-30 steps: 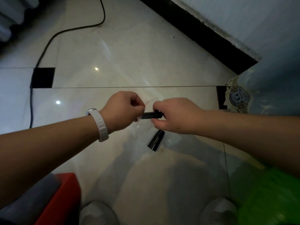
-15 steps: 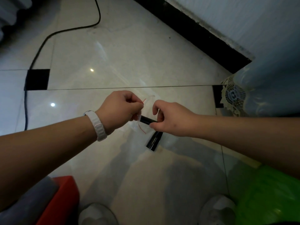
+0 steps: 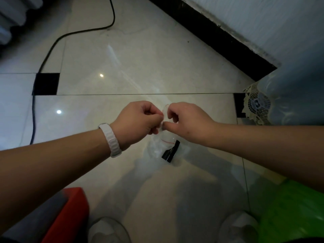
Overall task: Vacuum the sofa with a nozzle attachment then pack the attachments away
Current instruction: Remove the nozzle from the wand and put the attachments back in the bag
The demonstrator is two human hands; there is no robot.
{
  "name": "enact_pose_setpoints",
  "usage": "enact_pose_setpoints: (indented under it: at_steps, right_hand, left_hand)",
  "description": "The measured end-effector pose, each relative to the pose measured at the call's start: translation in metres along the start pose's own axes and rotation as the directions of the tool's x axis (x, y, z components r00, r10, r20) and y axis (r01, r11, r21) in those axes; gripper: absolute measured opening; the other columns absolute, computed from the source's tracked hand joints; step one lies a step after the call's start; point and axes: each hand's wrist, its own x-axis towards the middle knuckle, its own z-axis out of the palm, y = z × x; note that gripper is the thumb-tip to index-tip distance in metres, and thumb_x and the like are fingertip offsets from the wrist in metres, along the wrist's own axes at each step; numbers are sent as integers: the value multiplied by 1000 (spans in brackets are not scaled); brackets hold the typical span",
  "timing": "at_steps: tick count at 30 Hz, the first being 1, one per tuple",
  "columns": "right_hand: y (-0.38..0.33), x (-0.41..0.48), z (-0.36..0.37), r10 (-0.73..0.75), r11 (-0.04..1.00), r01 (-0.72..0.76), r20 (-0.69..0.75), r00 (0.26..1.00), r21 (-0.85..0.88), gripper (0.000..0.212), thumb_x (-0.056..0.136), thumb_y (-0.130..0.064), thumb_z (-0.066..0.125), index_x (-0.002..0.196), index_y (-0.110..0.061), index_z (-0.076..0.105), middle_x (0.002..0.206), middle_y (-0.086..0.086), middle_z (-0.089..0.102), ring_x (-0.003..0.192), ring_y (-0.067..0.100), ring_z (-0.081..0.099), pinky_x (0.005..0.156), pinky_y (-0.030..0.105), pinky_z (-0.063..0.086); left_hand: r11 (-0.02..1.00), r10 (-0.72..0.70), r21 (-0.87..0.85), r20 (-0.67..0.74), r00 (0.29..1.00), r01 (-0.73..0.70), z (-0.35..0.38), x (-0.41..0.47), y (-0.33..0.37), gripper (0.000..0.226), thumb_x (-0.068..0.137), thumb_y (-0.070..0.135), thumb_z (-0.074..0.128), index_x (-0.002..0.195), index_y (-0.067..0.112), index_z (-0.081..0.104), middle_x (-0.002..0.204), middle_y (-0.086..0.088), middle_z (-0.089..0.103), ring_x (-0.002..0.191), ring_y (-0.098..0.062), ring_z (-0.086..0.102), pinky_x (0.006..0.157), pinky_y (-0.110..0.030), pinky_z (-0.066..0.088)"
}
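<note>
bag (image 3: 157, 146) top edge pinched in left hand (image 3: 138, 118) and right hand (image 3: 186, 120) grip, black attachment (image 3: 171, 151) just below, open floor (image 3: 140, 67) beyond.

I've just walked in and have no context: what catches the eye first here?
Two hands meet at centre: the left hand and right hand pinch the top of a clear bag, with a black attachment showing through it just below. A black cable snakes over the pale floor at upper left, and a bright green object sits at lower right.
</note>
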Motion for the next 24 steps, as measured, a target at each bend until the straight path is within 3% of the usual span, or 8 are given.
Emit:
enact_pose_setpoints:
  at_steps: [4, 7, 10, 13, 16, 24]
  right_hand:
    - [4, -6, 3, -31, 997, 30, 13, 999, 72, 23, 89, -41, 67, 90, -21, 58, 81, -9, 52, 71, 9, 50, 64, 27, 43]
    - [12, -7, 2, -38, 989, 37, 8, 999, 143, 15, 93, -33, 62, 87, -20, 56, 81, -9, 53, 68, 7, 48, 61, 25, 42]
    - [27, 0, 5, -73, 997, 72, 120, 990, 12, 13, 93, -34, 59, 96, -21, 57, 89, -10, 51, 72, 8, 49, 66, 27, 40]
    - [48, 6, 20, -78, 971, 145, 320, 944, -192, 32, 93, -36, 60, 121, -20, 57, 115, -3, 51, 92, 18, 56, 78, 33, 48]
    - [62, 7, 41, -113, 904, 278, 444, 889, -325, 47, 90, -36, 61, 134, -21, 51, 130, 3, 46, 108, 26, 55, 83, 39, 51]
    - [67, 10, 76, -199, 740, 529, 615, 763, -416, 37, 94, -31, 55, 129, -22, 51, 126, 9, 45, 108, 31, 54, 80, 39, 47]
  left_hand:
    - [994, -21, 107, -61, 998, 27, -11, 6, -13, 10, 91, 7, 66, 82, 11, 68, 68, -3, 69, 48, -2, 62, 49, -14, 48]
    - [978, 14, 209, -97, 995, 6, -21, 9, -18, 10, 91, 9, 66, 82, 14, 67, 70, -1, 69, 51, -1, 63, 54, -19, 51]
    - [965, 60, 261, -141, 988, -22, -32, 12, -17, 12, 90, 11, 67, 80, 17, 67, 70, 1, 69, 54, -3, 64, 58, -21, 50]
    - [959, 105, 279, -191, 976, -49, -44, 14, -14, 14, 90, 12, 67, 80, 21, 66, 71, 3, 69, 53, 0, 64, 59, -19, 52]
    - [960, 117, 273, -218, 969, -55, -54, 11, -15, 14, 91, 14, 67, 80, 23, 65, 71, 3, 69, 54, 1, 64, 60, -19, 52]
    - [967, 54, 255, -200, 978, -1, -58, -1, -32, 14, 92, 14, 66, 81, 23, 65, 72, 3, 69, 55, 2, 64, 54, -12, 50]
